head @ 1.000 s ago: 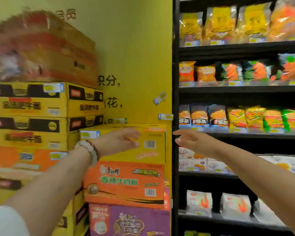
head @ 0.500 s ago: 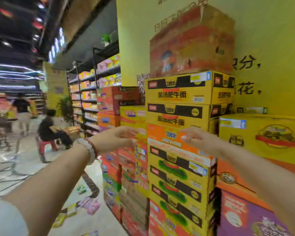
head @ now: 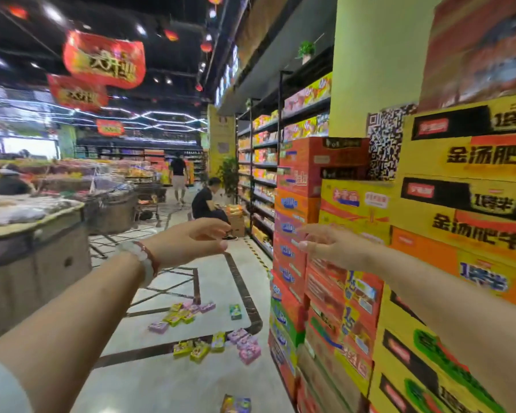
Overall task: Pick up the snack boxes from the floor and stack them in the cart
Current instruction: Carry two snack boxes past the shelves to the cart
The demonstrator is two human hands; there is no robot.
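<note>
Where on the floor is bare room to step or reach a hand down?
Bare tile lies between the far cluster of snack boxes and the near cluster, and left of both toward the display counter. It is crowded along the stacked cartons, where the pink boxes lie.

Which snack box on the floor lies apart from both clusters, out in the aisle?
The green snack box, lying alone right of the far cluster; the near cluster is bunched.
</note>
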